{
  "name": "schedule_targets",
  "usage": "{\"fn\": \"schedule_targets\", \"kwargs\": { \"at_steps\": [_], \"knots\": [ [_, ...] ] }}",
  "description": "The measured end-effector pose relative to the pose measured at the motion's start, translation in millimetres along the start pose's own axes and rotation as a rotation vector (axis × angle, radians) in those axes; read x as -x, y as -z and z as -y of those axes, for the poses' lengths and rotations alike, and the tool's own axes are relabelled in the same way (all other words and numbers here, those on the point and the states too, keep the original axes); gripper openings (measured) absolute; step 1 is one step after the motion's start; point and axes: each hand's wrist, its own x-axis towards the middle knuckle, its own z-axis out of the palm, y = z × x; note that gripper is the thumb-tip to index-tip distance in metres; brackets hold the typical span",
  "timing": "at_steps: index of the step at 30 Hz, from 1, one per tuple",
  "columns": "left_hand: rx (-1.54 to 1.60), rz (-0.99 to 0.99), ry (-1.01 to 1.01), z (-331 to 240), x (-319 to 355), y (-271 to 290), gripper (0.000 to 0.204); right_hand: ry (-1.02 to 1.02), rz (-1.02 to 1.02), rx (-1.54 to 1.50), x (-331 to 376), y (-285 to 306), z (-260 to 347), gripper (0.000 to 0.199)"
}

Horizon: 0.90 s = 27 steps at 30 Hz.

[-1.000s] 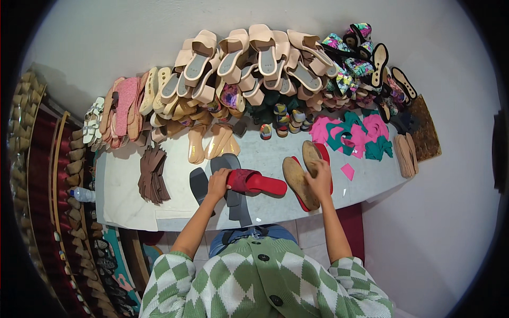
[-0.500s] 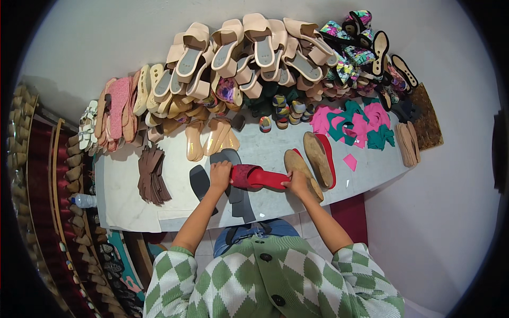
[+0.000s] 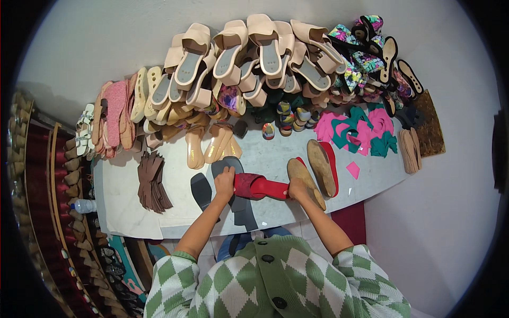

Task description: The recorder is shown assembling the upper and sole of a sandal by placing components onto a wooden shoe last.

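Head view looks down on a person in a green-and-white checked cardigan (image 3: 275,286) leaning over a pale desk (image 3: 127,201) crowded with shoe parts. Both hands meet on a red shoe (image 3: 262,186) lying on its side near the desk's near edge, roughly in the middle. The left hand (image 3: 225,183) is clenched around the shoe's left end, its fingers wrapped over the textured red upper, while the right hand (image 3: 297,189) grips the shoe's right end, fingers curled under it. Beneath and just left of the left hand lie several dark grey insoles (image 3: 233,204), one poking out past the near edge of the desk. Just right of the right hand sit two tan soles (image 3: 318,169), the farther one resting on a red sole (image 3: 331,161). Farther right, pink and teal cut-out pieces (image 3: 360,130) are scattered over the desk, with a stack of brown soles (image 3: 411,151) beyond them. On the left part of the desk a fanned bunch of dark brown cut pieces (image 3: 152,180) lies well apart from the hands. Along the far side, against the wall, beige slide sandals (image 3: 254,50) are heaped high, with patterned shoes (image 3: 371,47) at the far right. A plastic bottle (image 3: 82,205) sits off the desk's left edge.
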Motion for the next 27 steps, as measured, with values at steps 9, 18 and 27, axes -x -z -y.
{"fn": "schedule_targets", "kwargs": {
  "at_steps": [9, 18, 27],
  "knots": [
    [0.303, -0.001, 0.274, 15.7, 29.6, -4.3, 0.039, -0.024, -0.085, -0.564, 21.4, -33.2, -29.0, 0.027],
    [0.575, 0.197, 0.590, 33.2, 20.4, -17.4, 0.036, -0.262, -0.056, -1.073, 18.7, -45.2, -16.2, 0.027],
    [0.406, 0.187, 0.548, 19.2, 16.1, -9.3, 0.031, -0.241, -0.209, -1.117, 25.8, -54.7, -8.5, 0.029]
  ]
}}
